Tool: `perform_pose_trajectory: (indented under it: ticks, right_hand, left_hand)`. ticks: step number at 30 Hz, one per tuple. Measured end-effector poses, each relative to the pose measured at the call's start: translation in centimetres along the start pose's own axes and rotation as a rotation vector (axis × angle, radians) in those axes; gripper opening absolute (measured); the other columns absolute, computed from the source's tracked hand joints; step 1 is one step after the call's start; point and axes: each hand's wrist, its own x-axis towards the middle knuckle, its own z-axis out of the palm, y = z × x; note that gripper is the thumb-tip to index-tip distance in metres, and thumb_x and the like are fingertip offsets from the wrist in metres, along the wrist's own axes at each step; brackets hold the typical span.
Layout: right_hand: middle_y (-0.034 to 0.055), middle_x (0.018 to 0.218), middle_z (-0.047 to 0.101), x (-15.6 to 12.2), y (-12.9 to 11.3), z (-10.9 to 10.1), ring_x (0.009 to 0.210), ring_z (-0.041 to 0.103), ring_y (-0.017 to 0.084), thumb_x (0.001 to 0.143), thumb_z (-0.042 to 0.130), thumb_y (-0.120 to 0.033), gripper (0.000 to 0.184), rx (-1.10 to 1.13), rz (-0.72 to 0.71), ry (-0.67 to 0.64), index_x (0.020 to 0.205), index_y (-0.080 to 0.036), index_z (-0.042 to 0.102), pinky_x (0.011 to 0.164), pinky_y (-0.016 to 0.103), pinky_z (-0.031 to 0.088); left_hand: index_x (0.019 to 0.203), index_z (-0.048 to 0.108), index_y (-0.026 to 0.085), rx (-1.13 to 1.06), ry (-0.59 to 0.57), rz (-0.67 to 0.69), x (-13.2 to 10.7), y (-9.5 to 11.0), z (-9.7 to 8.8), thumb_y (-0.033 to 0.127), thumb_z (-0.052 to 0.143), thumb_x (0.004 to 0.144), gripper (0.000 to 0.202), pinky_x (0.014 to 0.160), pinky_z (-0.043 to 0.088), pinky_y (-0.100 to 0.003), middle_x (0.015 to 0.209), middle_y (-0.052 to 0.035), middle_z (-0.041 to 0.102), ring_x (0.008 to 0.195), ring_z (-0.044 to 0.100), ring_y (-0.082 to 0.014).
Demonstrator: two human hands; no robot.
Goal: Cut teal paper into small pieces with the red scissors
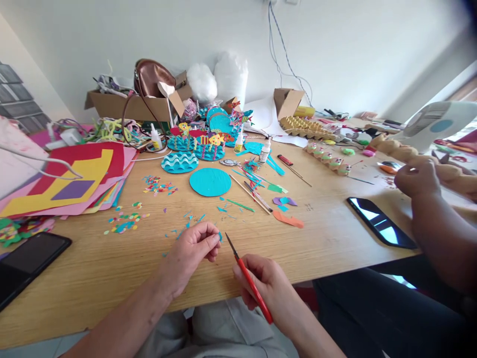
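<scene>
My right hand (261, 281) is wrapped round the red handles of a pair of scissors (249, 278), whose dark pointed blades face up and away from me. Just left of the tip, my left hand (197, 246) is closed in a pinch. A small piece of blue paper (220, 236) shows at its fingertips, mostly hidden. Blue paper scraps (186, 223) lie scattered beyond that hand. Farther off, a flat blue disc (210, 182) rests on the table, with a wavy-layered blue disc (179, 162) behind it.
Coloured paper sheets (74, 179) and a phone (33, 263) lie on the left. Glue bottles (265, 150), thin sticks (251, 194) and an orange scrap (288, 219) are ahead. At right, another person's hand (419, 181) is near egg-carton pieces, beside a second phone (380, 222).
</scene>
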Motion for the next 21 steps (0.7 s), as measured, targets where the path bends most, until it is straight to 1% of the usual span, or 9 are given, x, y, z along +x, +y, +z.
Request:
perform_pose_trajectory:
  ticks: [4,6,8,11,14,17,19,21]
  right_hand:
    - [-0.0036,0.045,0.049,-0.1,-0.4,-0.5,0.038,0.041,0.007,0.080,0.045,-0.046,0.035,0.070,0.052,-0.045,0.060,-0.018,0.046,0.039,0.018,0.028]
    - [-0.0034,0.045,0.050,0.0,-0.7,-0.7,0.039,0.042,0.008,0.080,0.045,-0.046,0.035,0.076,0.060,-0.047,0.061,-0.017,0.046,0.040,0.019,0.029]
    - [-0.0034,0.046,0.049,0.5,-1.0,-0.8,0.041,0.041,0.008,0.079,0.047,-0.044,0.033,0.077,0.016,-0.030,0.059,-0.018,0.045,0.042,0.020,0.030]
    - [-0.0040,0.052,0.049,1.6,-1.3,-0.8,0.048,0.043,0.009,0.073,0.056,-0.035,0.020,0.047,-0.110,0.060,0.065,-0.018,0.048,0.046,0.021,0.032]
    - [-0.0027,0.062,0.052,2.7,-1.8,-0.8,0.056,0.046,0.010,0.070,0.058,-0.025,0.009,-0.094,-0.243,0.164,0.073,-0.018,0.053,0.051,0.022,0.034]
    - [-0.0012,0.065,0.055,3.3,-2.6,-1.0,0.058,0.048,0.011,0.072,0.054,-0.021,0.003,-0.230,-0.299,0.189,0.072,-0.018,0.053,0.051,0.022,0.033]
    - [-0.0012,0.064,0.056,3.4,-2.9,-1.2,0.056,0.047,0.011,0.073,0.051,-0.020,0.003,-0.333,-0.303,0.204,0.072,-0.018,0.053,0.050,0.022,0.031]
    - [-0.0017,0.061,0.055,3.3,-3.1,-1.5,0.054,0.046,0.011,0.074,0.050,-0.019,0.004,-0.472,-0.300,0.233,0.071,-0.018,0.053,0.049,0.022,0.029]
  left_hand:
    - [0.068,0.053,0.016,0.034,0.006,-0.013,-0.2,0.4,-0.5,0.027,0.057,0.068,0.011,0.053,0.039,-0.022,0.058,0.0036,0.053,0.055,0.048,-0.0096]
    - [0.070,0.053,0.016,0.048,0.004,-0.022,-0.4,0.5,-0.7,0.025,0.056,0.068,0.010,0.053,0.039,-0.022,0.058,0.0040,0.052,0.055,0.047,-0.0095]
    - [0.072,0.052,0.016,0.055,-0.005,-0.031,-0.5,0.6,-0.9,0.024,0.056,0.068,0.009,0.054,0.039,-0.022,0.058,0.0043,0.052,0.055,0.047,-0.0095]
    - [0.073,0.051,0.017,0.061,-0.037,-0.038,-0.7,0.6,-1.0,0.024,0.057,0.068,0.011,0.055,0.040,-0.022,0.059,0.0042,0.052,0.057,0.048,-0.0098]
    - [0.072,0.050,0.017,0.080,-0.053,-0.037,-0.7,0.7,-1.0,0.025,0.058,0.068,0.012,0.055,0.040,-0.022,0.059,0.0040,0.052,0.058,0.049,-0.0102]
    - [0.071,0.049,0.018,0.137,-0.058,-0.021,-0.5,0.6,-1.6,0.028,0.056,0.069,0.013,0.054,0.041,-0.023,0.060,0.0035,0.052,0.057,0.050,-0.0111]
    - [0.071,0.049,0.019,0.254,-0.054,0.013,-0.2,0.5,-2.5,0.029,0.052,0.071,0.011,0.053,0.041,-0.023,0.061,0.0035,0.052,0.056,0.050,-0.0116]
    - [0.071,0.049,0.019,0.460,-0.025,0.074,0.0,0.5,-3.8,0.027,0.049,0.072,0.008,0.052,0.039,-0.023,0.059,0.0044,0.051,0.054,0.049,-0.0115]
